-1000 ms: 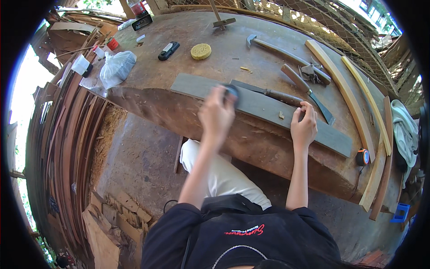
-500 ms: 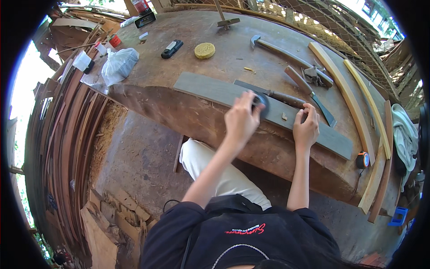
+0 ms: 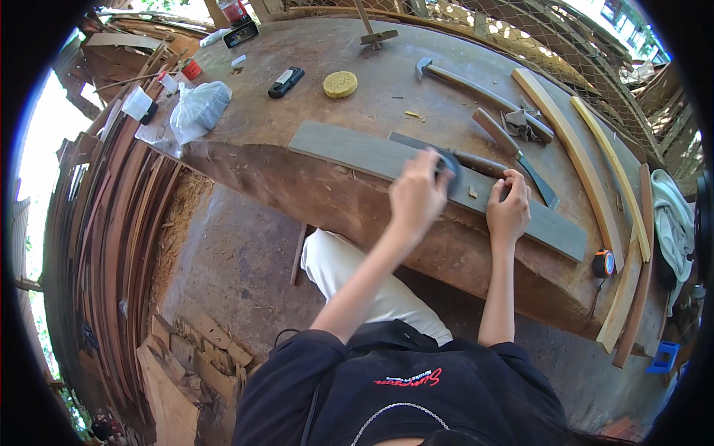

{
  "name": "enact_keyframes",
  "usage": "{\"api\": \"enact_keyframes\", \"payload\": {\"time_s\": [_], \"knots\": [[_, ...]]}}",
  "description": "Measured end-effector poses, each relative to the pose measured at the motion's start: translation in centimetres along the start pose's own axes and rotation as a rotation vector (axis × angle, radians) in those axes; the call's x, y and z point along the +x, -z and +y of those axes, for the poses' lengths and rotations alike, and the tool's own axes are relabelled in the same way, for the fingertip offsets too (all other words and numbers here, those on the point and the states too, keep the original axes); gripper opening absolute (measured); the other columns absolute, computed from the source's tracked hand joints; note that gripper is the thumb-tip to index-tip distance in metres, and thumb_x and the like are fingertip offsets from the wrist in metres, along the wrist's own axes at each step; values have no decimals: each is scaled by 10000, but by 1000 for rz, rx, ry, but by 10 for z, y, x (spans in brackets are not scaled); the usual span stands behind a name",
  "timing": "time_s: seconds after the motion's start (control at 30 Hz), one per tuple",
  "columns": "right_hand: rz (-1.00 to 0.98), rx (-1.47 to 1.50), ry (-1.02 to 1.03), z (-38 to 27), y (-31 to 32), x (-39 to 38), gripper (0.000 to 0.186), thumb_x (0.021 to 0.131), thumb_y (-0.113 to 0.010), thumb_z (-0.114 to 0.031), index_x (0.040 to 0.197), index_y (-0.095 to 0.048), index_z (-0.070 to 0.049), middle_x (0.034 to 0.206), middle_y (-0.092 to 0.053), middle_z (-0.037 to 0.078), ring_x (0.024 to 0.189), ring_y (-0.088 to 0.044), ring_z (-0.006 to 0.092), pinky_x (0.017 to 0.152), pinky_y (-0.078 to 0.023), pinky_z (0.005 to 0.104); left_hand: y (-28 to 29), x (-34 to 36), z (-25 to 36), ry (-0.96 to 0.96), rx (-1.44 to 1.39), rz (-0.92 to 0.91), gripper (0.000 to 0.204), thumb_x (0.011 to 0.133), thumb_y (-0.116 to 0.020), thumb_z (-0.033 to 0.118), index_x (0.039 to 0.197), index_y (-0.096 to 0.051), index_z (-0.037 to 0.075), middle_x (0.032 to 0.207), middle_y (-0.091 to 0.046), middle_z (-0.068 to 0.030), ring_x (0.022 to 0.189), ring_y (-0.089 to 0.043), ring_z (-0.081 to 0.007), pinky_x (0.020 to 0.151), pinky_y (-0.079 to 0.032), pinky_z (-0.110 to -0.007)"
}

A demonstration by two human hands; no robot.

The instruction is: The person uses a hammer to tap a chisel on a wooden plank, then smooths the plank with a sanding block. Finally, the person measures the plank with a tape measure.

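Note:
A long grey board (image 3: 357, 152) lies along the near edge of the workbench. My left hand (image 3: 418, 195) grips a dark round disc (image 3: 451, 175), blurred by motion, low over the middle of the board. My right hand (image 3: 509, 207) bears on the board further right, fingers bent and a gap between thumb and forefinger. Its fingertips are close to the end of a wooden handle (image 3: 480, 163). That handle belongs to a tool with a dark flat blade (image 3: 405, 140) just behind the board, partly hidden by the disc. A small wood chip (image 3: 473, 192) sits on the board between my hands.
Beyond the board lie a hammer (image 3: 476, 88), a wooden-handled blade (image 3: 513, 152) and a round yellow pad (image 3: 340, 85). Wooden strips (image 3: 569, 149) and a tape measure (image 3: 602, 264) are at the right. A plastic bag (image 3: 199, 111) stands left, above stacked planks (image 3: 111, 282).
My left hand has slid right with the dark disc, toward my right hand. My right hand and the board stay in place.

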State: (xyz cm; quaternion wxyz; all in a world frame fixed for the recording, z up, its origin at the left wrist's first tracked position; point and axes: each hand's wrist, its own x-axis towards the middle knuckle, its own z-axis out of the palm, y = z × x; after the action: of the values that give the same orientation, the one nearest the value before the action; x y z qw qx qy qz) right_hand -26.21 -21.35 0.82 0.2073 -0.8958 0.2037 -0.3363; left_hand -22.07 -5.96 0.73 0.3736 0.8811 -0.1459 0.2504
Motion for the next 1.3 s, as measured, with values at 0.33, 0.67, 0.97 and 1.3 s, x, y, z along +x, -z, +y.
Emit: {"api": "enact_keyframes", "payload": {"time_s": [0.33, 0.67, 0.97, 1.3], "knots": [[3, 16, 6, 2, -2, 1, 162, 858, -537, -152, 1011, -559, -102, 884, -615, 42, 885, -599, 227, 734, -493, 384, 70, 69, -98, 380, 408, 142, 304, 874, -593, 353, 1041, -589, 98, 846, -667, -124, 791, -659, -312, 678, -512, -428], [2, 24, 18, 3, -3, 0, 166, 861, -536, -158, 1016, -562, -107, 887, -619, 37, 892, -599, 221, 734, -494, 380, -5, -1, 10, -100, 57, 21, 355, 852, -633, 329, 1088, -596, 66, 1028, -656, -155, 888, -653, -331, 734, -530, -413], [8, 29, 12, -1, -3, -1, 155, 859, -541, -148, 1006, -561, -105, 862, -611, 26, 884, -599, 219, 732, -495, 382, 75, 57, -105, 362, 509, 225, 365, 883, -572, 394, 1086, -615, 93, 852, -681, -160, 790, -663, -350, 707, -511, -450], [0, 1, -2, 6, 0, 1, 163, 863, -532, -164, 1012, -570, -111, 887, -615, 34, 899, -598, 224, 737, -490, 387, 21, -6, -1, -61, -24, -136, 366, 807, -685, 283, 1073, -594, 50, 1063, -647, -109, 910, -648, -294, 754, -539, -382]]}}
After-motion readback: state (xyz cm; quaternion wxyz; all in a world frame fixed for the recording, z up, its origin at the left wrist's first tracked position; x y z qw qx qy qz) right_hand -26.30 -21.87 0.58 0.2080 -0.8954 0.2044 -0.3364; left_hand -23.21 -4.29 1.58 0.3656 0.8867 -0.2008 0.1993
